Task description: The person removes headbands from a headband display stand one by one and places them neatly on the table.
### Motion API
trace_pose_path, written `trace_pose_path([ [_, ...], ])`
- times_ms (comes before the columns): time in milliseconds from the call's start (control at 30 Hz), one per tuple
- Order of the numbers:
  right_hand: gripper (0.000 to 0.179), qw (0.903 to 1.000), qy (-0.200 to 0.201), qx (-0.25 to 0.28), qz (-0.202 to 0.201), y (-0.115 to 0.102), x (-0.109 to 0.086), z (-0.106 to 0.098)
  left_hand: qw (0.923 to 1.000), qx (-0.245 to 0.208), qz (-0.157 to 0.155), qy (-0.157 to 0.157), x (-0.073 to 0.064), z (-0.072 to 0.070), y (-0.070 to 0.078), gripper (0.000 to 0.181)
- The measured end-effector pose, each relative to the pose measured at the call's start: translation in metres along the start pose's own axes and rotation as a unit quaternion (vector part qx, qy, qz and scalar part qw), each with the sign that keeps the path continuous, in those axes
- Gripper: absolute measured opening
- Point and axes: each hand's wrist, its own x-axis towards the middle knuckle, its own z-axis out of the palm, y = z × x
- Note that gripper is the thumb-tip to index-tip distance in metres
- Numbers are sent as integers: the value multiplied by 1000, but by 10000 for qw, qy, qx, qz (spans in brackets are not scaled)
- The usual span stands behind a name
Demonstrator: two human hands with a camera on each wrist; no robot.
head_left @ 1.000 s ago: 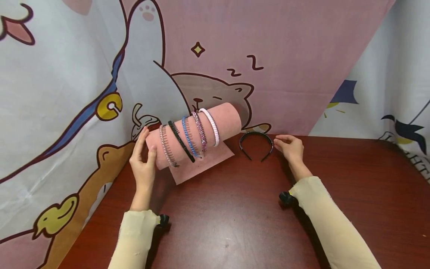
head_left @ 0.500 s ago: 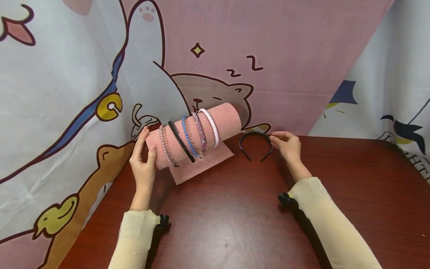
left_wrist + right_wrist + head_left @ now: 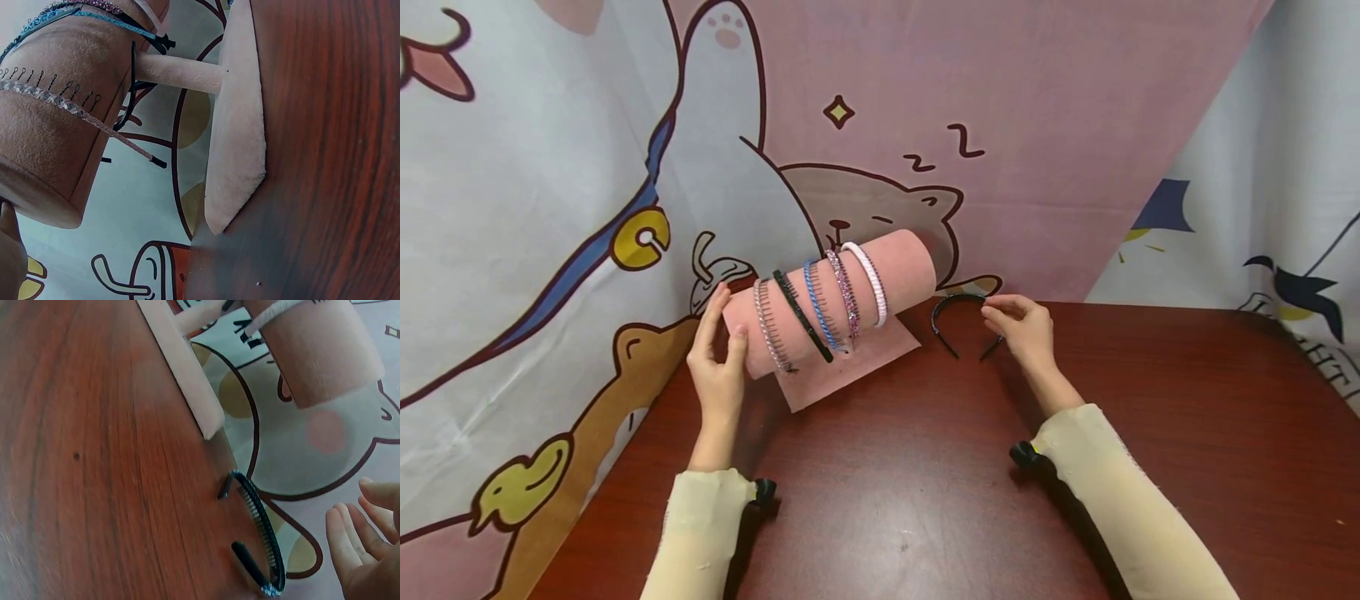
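Note:
A pink plush headband stand [image 3: 906, 267], a roll on a flat base, stands tilted left of centre in the head view. My left hand [image 3: 717, 362] holds the roll's left end, thumb at the front and fingers along the side. Several toothed headbands hug the roll, among them a white one [image 3: 876, 283], a blue one [image 3: 817, 304] and a black one [image 3: 805, 317]. A loose black headband [image 3: 269, 534] rests on the table right of the stand. My right hand [image 3: 1028, 333] is just over its right side in the head view; the right wrist view shows the relaxed fingers apart from it.
The dark reddish-brown wooden table [image 3: 895, 492] runs up to cartoon-printed cloth [image 3: 1037, 150] behind and on the left. The stand's pink base [image 3: 850, 367] lies under the roll, close to the back cloth.
My right hand has moved left, from beside the black headband to over its right side. The left hand and the stand have stayed in place.

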Motion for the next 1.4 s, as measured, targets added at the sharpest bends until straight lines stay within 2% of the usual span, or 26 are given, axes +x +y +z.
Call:
trace_pose_path([
  [333, 28, 9986, -26, -292, -437, 3, -10, 19, 10000, 35, 89, -6, 0, 0, -1, 44],
  [933, 26, 9956, -383, -521, -684, -2, -25, 51, 10000, 7, 82, -8, 1, 1, -1, 44],
  [1200, 22, 9872, -335, -1087, -1119, -5, -31, 66, 10000, -27, 34, 4, 0, 1, -1, 44],
  [1400, 20, 9861, -409, -1108, -1170, -6, -35, 79, 10000, -35, 33, -9, 0, 1, -2, 44],
])
